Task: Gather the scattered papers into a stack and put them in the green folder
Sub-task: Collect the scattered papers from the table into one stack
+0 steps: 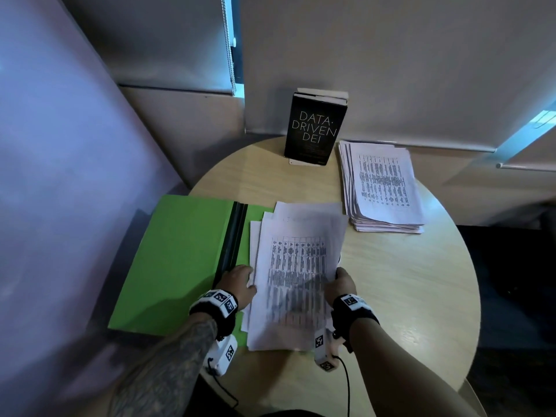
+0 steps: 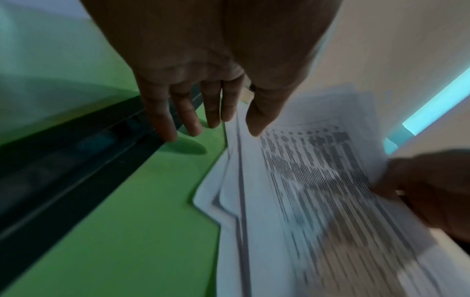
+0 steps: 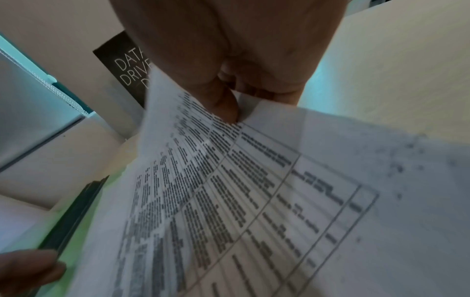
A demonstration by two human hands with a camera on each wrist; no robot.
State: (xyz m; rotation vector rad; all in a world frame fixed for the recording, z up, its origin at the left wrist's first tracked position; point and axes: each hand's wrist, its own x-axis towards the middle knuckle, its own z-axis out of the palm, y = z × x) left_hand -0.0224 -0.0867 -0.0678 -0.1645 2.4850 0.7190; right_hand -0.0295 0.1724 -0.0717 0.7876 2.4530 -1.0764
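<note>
The green folder (image 1: 177, 260) lies open on the round wooden table (image 1: 406, 296), its dark spine (image 1: 231, 239) running up the middle. A loose sheaf of printed papers (image 1: 298, 275) rests on its right half, tables of small print too blurred to read. The right hand (image 1: 341, 284) pinches the sheaf's right edge, thumb on top. The left hand (image 1: 239, 284) lies with straight fingers (image 2: 188, 112) against the sheaf's left edge, gripping nothing. At the back a black book (image 1: 314, 130) stands upright, reading "DATA-DRIVEN DEI". Beside it sits a second paper stack (image 1: 382, 188).
</note>
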